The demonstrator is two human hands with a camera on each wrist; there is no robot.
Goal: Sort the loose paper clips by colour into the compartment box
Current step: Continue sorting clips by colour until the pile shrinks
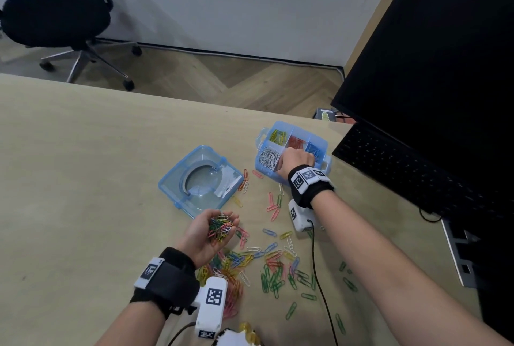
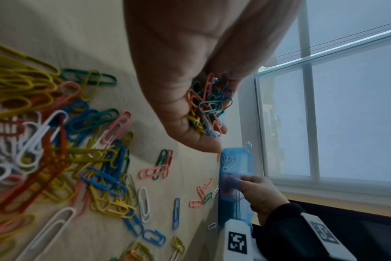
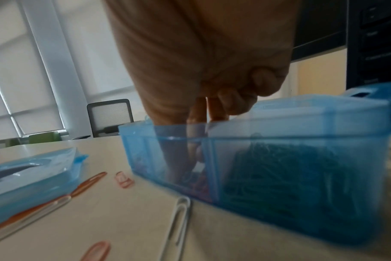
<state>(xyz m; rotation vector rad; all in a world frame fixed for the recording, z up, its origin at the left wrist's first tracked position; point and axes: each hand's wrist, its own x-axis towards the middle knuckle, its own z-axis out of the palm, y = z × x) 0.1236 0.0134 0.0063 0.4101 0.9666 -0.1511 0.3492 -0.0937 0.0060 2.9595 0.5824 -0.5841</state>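
Left hand [image 1: 209,235] cupped palm up above the bench [image 1: 83,178], fingers curled round a mixed handful of clips [image 1: 220,226]. Right hand [image 1: 297,160] reaching down into the near middle compartment of the blue compartment box [image 1: 292,151], thumb and two fingers dipping below the rim, the remaining fingers curled in; seen only through tinted plastic in the right wrist view, so impossible to tell whether anything is pinched there. Box standing at the far right of the bench, beside a black keyboard [image 1: 403,167] and monitor [image 1: 439,67]. Yellow clips in the far left compartment, red in the far middle, blue in the far right, white in the near left; contents under the right hand mostly hidden, a dense greenish mass showing blurred in the near right compartment. Box lid [image 1: 199,180] lying apart, left of the box. Loose clips [image 1: 267,265] scattered across the bench between the two forearms, thickest just beside the left wrist, partly covered by the white wrist camera [image 1: 210,305]. Office chair [image 1: 58,20] on the floor beyond, cut off at the frame's top left.
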